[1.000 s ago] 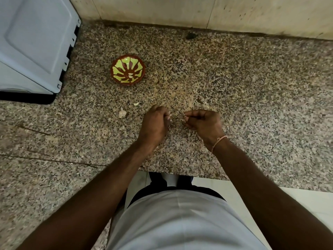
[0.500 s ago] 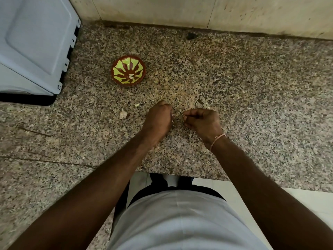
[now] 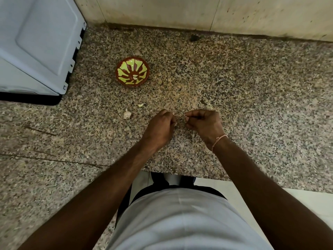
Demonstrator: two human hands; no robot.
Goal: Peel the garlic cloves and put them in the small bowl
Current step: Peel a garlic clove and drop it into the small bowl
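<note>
We see both hands mid-frame: left hand [image 3: 160, 126] and right hand [image 3: 203, 123] curled, pinching something tiny, hidden. Garlic clove [image 3: 127, 114] just left. Bowl [image 3: 132, 71] upper left, beside grey box [image 3: 36, 46].

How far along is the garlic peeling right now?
Done: the small bowl holds a pale piece or two that look like peeled garlic. In hand: the left hand and right hand are curled close together, seemingly working a clove that is mostly hidden. Left: an unpeeled clove and a smaller pale bit lie on the counter.
</note>
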